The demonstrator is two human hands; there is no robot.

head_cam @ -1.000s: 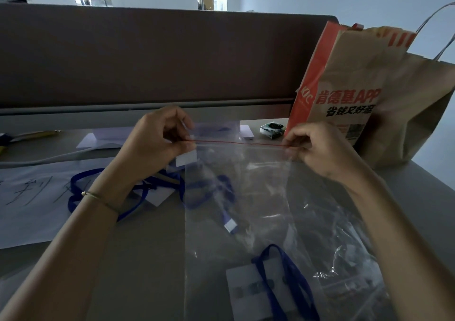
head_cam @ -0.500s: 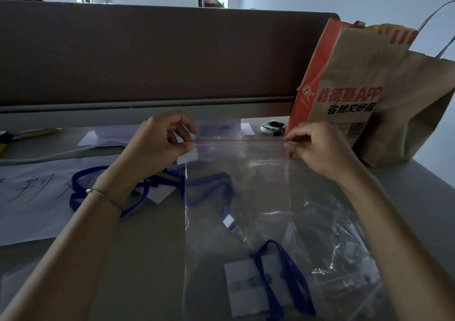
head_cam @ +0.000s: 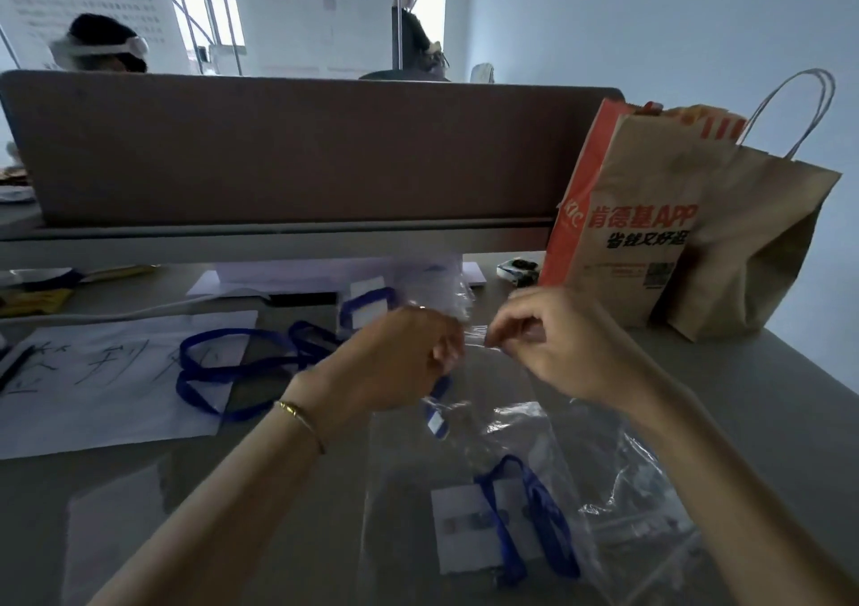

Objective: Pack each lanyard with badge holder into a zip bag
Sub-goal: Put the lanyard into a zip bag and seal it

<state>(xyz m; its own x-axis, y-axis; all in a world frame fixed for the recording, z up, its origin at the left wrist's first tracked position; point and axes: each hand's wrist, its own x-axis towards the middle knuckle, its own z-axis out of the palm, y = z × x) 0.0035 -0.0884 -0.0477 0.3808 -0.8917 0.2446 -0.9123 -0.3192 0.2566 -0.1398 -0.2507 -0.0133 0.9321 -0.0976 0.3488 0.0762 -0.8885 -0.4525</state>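
A clear zip bag (head_cam: 520,442) lies on the grey desk in front of me, with a blue lanyard (head_cam: 534,517) and its white badge holder (head_cam: 460,531) inside near the bottom. My left hand (head_cam: 399,359) and my right hand (head_cam: 553,340) pinch the bag's top edge, close together at the middle. A small white tag on a blue strap (head_cam: 437,419) hangs just below my left hand. More blue lanyards (head_cam: 232,363) lie loose on the desk to the left, and another badge holder (head_cam: 367,303) sits behind my left hand.
A brown paper takeaway bag (head_cam: 650,233) stands at the right rear. A white sheet with handwriting (head_cam: 93,373) lies at the left. A brown partition (head_cam: 302,149) closes the desk's far side, with people beyond it. More clear bags (head_cam: 650,503) lie at the right.
My hands have come together from the two ends of the bag's top edge to its middle. The view has tilted up, showing more of the room behind the partition.
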